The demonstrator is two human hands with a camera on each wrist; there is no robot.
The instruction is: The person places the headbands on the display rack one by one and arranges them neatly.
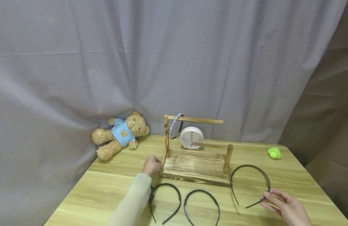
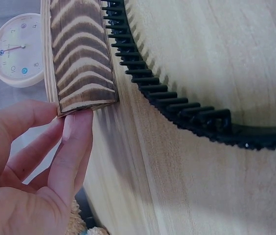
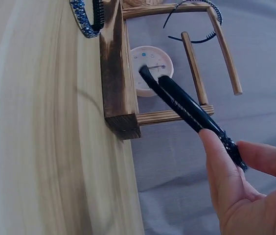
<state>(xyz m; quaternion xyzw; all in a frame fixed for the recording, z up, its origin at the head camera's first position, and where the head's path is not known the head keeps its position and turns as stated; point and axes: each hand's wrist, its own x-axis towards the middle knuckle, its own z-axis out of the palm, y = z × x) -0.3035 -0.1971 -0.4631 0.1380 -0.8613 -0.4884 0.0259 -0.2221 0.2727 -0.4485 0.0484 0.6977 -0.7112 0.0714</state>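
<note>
A wooden rack [image 1: 195,179] with two horizontal bars stands on the table. My left hand [image 1: 152,165] holds the left front corner of its base, thumb and fingers pinching the wood [image 2: 81,63] in the left wrist view. My right hand [image 1: 288,205] pinches a black toothed headband [image 1: 268,182] near one end, raised to the right of the rack; dark sparkly trim shows near my fingers in the right wrist view. A glittery silver-blue headband [image 1: 171,127] hangs on the rack's upper bar. Two more black headbands lie in front, one with a dark ornament [image 1: 151,194], the other sparkly [image 1: 218,207].
A round white clock [image 1: 192,133] stands behind the rack's lower bar. At the back left a teddy bear [image 1: 123,133] in a blue top leans on the grey curtain [image 1: 191,62]. A bright green object [image 1: 274,153] lies near the table's back right corner.
</note>
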